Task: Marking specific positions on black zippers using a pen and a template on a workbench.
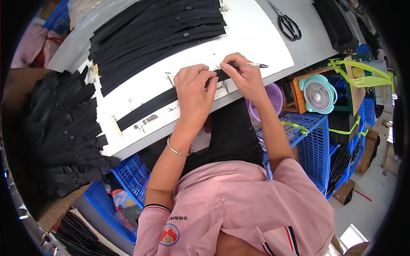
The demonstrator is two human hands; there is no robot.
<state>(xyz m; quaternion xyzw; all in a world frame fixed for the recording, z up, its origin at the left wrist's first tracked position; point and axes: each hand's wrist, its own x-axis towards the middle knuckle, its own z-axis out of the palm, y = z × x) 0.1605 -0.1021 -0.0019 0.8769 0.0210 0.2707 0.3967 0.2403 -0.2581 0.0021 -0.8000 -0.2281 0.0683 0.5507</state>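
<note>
A single black fabric strip lies along the near edge of a white board. My left hand is closed on the strip near its right end, thumb and forefinger together. My right hand holds a clear pen with a dark tip, which points to the right, away from the strip. The right thumb and forefinger also meet at the strip's end, and the fingers hide just how they touch it. Beyond my hands, many black strips lie side by side on the board.
A heap of black strips fills a box on the left. Black-handled scissors lie at the far right of the table. At right stand a small turquoise fan, a purple basket and blue crates. Another blue crate is at lower left.
</note>
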